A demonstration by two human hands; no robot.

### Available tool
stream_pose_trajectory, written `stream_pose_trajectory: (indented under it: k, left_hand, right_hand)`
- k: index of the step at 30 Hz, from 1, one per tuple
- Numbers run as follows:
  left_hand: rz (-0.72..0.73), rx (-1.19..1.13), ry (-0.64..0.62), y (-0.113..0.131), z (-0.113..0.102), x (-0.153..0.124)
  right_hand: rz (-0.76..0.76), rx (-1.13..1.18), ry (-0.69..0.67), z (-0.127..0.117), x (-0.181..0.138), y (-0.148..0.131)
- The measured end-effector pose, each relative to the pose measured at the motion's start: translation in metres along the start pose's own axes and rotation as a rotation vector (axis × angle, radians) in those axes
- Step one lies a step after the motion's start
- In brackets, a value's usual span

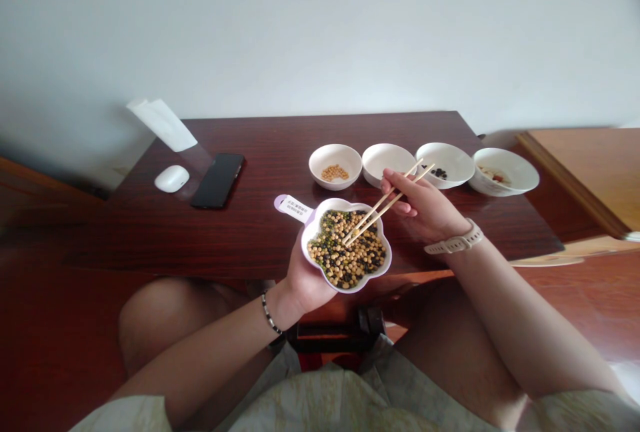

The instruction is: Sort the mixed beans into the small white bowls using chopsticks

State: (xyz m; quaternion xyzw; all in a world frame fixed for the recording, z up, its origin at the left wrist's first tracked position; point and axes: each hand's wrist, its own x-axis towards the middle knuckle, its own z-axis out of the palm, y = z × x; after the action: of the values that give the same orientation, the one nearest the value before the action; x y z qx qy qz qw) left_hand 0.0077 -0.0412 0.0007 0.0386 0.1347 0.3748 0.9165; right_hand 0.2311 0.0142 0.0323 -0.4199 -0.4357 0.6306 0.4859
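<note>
My left hand (309, 280) is closed around the underside of a flower-shaped bowl (386, 269) with a lilac handle, held up at the table's near edge. Inside it are mixed beans (345, 255): yellow, black and green. A pair of wooden chopsticks (383, 209) is gripped by my right hand (423, 202), their tips down among the beans. Whether the tips pinch a bean I cannot tell. Beyond my hands stand a white bowl (320, 156) of yellow beans, a second white bowl (383, 152) partly hidden by my right hand, and a third white bowl (450, 152) with black beans.
At the right end of the row, another white bowl (523, 175) holds mixed pale and red bits. A black phone (219, 181), a white rounded case (172, 179) and a folded white paper (165, 125) lie on the left of the dark table (270, 135). A wall stands behind.
</note>
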Motion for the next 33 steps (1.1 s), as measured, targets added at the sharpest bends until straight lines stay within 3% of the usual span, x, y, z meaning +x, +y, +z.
stream_pose_trajectory:
  k: [12, 24, 33]
  left_hand:
    - [-0.002, 0.000, -0.002, 0.000, 0.001, 0.000]
    - [0.010, 0.013, 0.011, 0.000, -0.001, 0.000]
    - [-0.024, -0.018, -0.005, 0.001, 0.003, -0.003]
  right_hand:
    - [-0.014, -0.016, -0.002, -0.003, 0.000, 0.001]
    - [0.034, 0.113, 0.018, -0.004, -0.001, -0.002]
    - [-0.002, 0.224, 0.077, -0.005, 0.003, -0.025]
